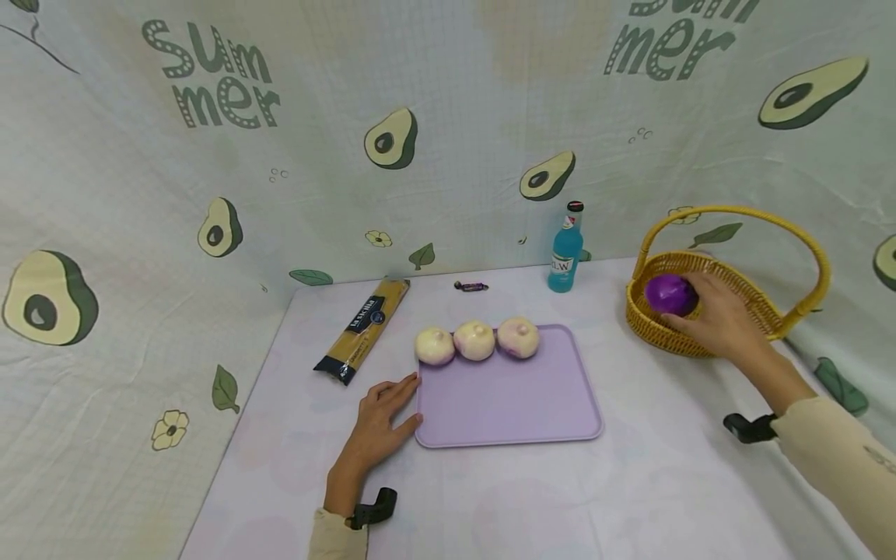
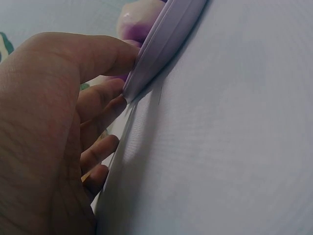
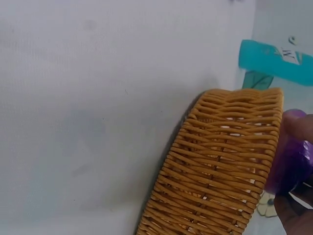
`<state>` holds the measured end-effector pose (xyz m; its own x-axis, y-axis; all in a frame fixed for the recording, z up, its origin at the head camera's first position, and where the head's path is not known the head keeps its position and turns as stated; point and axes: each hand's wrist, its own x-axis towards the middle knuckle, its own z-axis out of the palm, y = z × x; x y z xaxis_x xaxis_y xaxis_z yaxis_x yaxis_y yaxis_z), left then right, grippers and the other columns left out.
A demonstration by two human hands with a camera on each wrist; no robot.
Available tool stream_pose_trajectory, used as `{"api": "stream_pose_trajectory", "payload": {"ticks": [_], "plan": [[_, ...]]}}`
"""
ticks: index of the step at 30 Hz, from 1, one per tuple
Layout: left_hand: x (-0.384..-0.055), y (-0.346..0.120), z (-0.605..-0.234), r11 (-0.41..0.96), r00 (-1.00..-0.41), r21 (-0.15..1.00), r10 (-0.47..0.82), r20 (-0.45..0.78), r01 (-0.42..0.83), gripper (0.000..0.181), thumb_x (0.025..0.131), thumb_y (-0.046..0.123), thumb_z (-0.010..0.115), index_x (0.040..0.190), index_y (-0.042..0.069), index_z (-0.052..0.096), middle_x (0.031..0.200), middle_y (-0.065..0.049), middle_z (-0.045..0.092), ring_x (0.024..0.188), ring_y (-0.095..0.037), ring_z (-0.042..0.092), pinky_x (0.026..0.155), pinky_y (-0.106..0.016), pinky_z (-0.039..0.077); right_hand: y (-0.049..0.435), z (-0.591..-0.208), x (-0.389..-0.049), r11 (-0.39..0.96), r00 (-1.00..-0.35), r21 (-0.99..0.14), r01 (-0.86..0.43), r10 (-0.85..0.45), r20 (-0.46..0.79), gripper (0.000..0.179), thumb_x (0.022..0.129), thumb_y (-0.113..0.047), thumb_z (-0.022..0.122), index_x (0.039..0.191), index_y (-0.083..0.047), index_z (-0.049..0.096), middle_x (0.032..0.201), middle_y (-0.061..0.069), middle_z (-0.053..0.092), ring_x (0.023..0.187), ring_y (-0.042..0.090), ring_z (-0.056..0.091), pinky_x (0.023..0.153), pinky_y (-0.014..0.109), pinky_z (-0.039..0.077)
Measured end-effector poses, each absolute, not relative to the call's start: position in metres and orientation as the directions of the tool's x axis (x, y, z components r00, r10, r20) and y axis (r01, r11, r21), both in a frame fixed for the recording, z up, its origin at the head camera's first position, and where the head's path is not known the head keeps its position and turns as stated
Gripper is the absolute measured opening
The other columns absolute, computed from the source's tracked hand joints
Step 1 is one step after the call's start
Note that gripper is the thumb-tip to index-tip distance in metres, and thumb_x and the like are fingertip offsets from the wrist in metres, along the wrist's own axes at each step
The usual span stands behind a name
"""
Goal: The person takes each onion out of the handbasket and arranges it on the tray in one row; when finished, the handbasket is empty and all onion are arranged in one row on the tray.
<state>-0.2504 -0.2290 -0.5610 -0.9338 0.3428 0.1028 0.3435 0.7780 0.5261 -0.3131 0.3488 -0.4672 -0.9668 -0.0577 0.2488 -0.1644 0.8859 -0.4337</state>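
Observation:
At the right, my right hand (image 1: 721, 317) reaches into the yellow wicker basket (image 1: 651, 333). Its thumb and fingers hold a round purple vegetable (image 1: 668, 294), glossy in the head view and partly behind the basket wall in the right wrist view. My left hand (image 1: 378, 426) rests at the left edge of the lilac tray (image 1: 507, 408), fingers fairly straight. The left wrist view shows the thumb and fingertips of this hand (image 2: 54, 98) against the tray's rim (image 2: 159, 46). Three white-and-purple turnips (image 1: 474, 341) sit in a row along the tray's far edge.
Left of the tray lies a pasta packet (image 1: 364, 330). A small wrapped candy (image 1: 471, 287) lies behind the tray. Between tray and basket, further back, stands a blue bottle (image 1: 564, 253). The basket's tall handle (image 1: 742, 210) arches above it. A printed cloth (image 1: 462, 101) hangs behind the table.

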Motion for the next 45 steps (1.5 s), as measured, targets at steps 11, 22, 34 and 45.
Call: {"api": "stream_pose_trajectory", "payload": {"ticks": [11, 22, 34, 45], "plan": [[-0.25, -0.228, -0.558, 0.777, -0.934, 0.531, 0.344, 0.091, 0.338, 0.064, 0.095, 0.042, 0.064, 0.154, 0.031, 0.04, 0.158, 0.02, 0.032, 0.139, -0.021, 0.029, 0.111, -0.051, 0.019, 0.345, -0.468, -0.306, 0.889, -0.969, -0.426, -0.166, -0.067, 0.238, 0.081, 0.085, -0.021, 0.081, 0.142, 0.014, 0.034, 0.137, 0.039, 0.036, 0.122, 0.057, 0.035, 0.096, 0.073, 0.031], [-0.25, -0.229, -0.559, 0.776, -0.934, 0.53, 0.343, 0.1, 0.342, 0.064, 0.095, 0.041, 0.064, 0.154, 0.03, 0.041, 0.158, 0.02, 0.032, 0.139, -0.021, 0.029, 0.11, -0.05, 0.019, 0.337, -0.466, -0.3, 0.884, -0.964, -0.429, -0.186, -0.078, 0.256, 0.081, 0.085, -0.023, 0.081, 0.143, 0.011, 0.037, 0.139, 0.035, 0.037, 0.123, 0.055, 0.037, 0.096, 0.072, 0.033], [-0.249, -0.228, -0.556, 0.774, -0.937, 0.539, 0.339, 0.088, 0.331, 0.064, 0.095, 0.042, 0.063, 0.154, 0.031, 0.04, 0.157, 0.021, 0.033, 0.139, -0.018, 0.028, 0.111, -0.049, 0.019, 0.324, -0.462, -0.295, 0.876, -0.954, -0.431, -0.217, -0.098, 0.283, 0.078, 0.082, -0.02, 0.084, 0.141, 0.008, 0.04, 0.139, 0.033, 0.04, 0.124, 0.053, 0.039, 0.096, 0.071, 0.033], [-0.249, -0.229, -0.558, 0.768, -0.922, 0.517, 0.361, 0.139, 0.378, 0.063, 0.095, 0.041, 0.064, 0.153, 0.029, 0.043, 0.157, 0.019, 0.035, 0.137, -0.02, 0.032, 0.107, -0.052, 0.023, 0.317, -0.461, -0.294, 0.854, -0.946, -0.451, -0.259, -0.13, 0.297, 0.076, 0.082, -0.019, 0.084, 0.141, 0.005, 0.041, 0.139, 0.031, 0.041, 0.123, 0.051, 0.041, 0.096, 0.071, 0.035]]}}
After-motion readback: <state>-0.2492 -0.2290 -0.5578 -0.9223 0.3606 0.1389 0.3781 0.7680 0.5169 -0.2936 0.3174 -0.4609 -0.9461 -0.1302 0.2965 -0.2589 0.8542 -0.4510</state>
